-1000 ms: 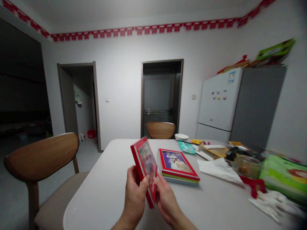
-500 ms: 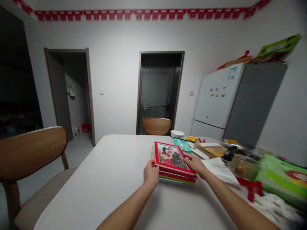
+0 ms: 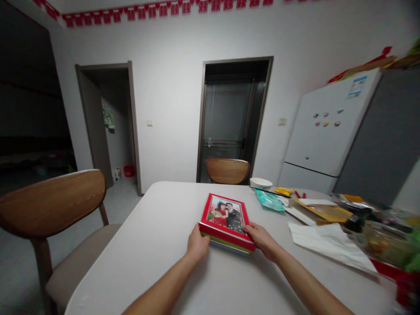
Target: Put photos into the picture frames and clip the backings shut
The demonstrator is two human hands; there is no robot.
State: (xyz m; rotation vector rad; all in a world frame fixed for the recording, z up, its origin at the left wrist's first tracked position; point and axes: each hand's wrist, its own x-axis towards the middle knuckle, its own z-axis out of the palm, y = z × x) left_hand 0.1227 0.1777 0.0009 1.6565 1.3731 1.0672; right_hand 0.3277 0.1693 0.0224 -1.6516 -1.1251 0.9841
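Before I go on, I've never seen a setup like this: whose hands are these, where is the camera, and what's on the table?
There is no machine here: you see a person's bare left hand and right hand. The view comes from a camera worn on that person's head, looking forward and down. Between them the hands hold a stack of frames, one at each side; a red frame with a photo lies on top. Farther right on the white table are a teal packet, a white bowl, white paper and other clutter, partly blurred.
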